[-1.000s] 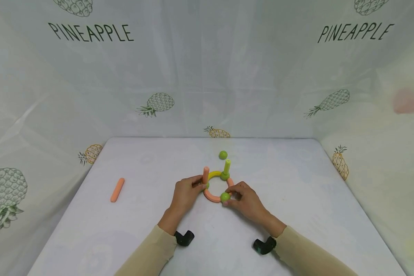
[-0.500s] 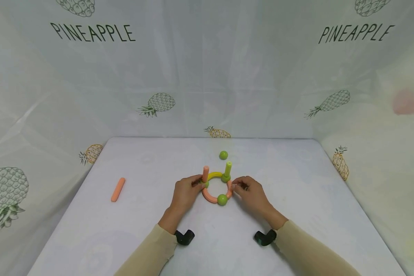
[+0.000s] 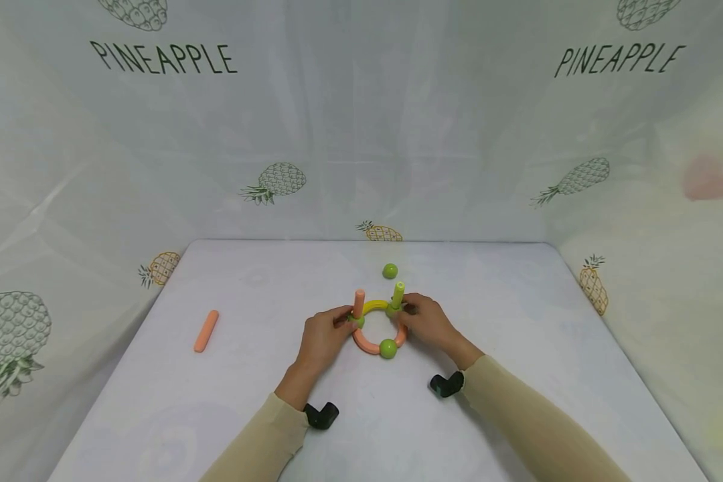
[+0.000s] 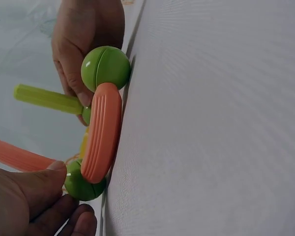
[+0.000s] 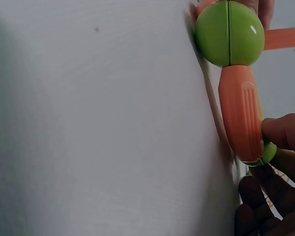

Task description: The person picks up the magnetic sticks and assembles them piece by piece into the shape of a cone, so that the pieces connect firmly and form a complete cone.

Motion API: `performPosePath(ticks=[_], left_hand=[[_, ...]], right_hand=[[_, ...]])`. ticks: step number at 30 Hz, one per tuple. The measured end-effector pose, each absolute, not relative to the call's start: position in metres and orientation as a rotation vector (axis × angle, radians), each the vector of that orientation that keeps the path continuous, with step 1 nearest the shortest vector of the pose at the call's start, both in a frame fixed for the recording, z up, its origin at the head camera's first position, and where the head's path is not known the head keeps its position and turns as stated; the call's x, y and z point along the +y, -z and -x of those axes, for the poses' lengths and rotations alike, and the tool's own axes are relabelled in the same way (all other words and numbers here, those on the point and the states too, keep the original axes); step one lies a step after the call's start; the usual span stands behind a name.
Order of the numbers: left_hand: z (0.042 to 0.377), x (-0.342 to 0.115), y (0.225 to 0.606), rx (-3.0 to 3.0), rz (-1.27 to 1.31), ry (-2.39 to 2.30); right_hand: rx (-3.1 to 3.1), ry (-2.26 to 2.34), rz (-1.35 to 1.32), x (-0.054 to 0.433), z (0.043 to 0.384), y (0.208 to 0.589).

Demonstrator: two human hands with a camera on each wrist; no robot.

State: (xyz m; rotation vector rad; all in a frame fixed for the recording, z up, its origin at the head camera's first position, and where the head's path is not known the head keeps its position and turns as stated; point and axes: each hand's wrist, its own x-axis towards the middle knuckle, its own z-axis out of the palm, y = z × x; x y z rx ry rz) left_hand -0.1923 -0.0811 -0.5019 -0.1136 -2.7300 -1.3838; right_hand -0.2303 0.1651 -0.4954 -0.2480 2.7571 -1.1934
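Note:
A ring of curved sticks joined by green balls lies on the white table. My left hand (image 3: 322, 338) pinches its left green ball (image 4: 86, 188), from which a straight orange stick (image 3: 359, 303) stands up. At the far right of the ring, my right hand (image 3: 432, 326) pinches another green ball (image 5: 269, 153) between thumb and fingers. That one carries an upright yellow-green stick (image 3: 399, 294). A yellow curved stick (image 3: 374, 305) spans the back, and an orange curved stick (image 4: 102, 132) runs from the left ball to the front green ball (image 3: 388, 349). The right curved stick (image 5: 241, 113) is orange too.
A loose green ball (image 3: 389, 271) lies behind the ring. Off to the left is a loose straight orange stick (image 3: 206, 331). The white table (image 3: 488, 281) ends at a pineapple-print curtain (image 3: 446, 134) at the back and sides.
My right hand has left the front ball, moved back along the right curved stick, and now pinches the far right ball. The front ball has shifted slightly toward me. My left hand keeps its hold.

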Motion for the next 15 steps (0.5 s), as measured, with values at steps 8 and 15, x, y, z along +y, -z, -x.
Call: performPosePath(ticks=[8, 15], left_hand=[[0.191, -0.086, 0.502, -2.705, 0.107, 1.428], [0.192, -0.095, 0.504, -2.665, 0.061, 1.430]], right_hand=[[2.778, 1.199, 0.160, 0.166, 0.229, 0.496], [2.781, 1.235, 0.146, 0.173, 0.227, 0.500]])
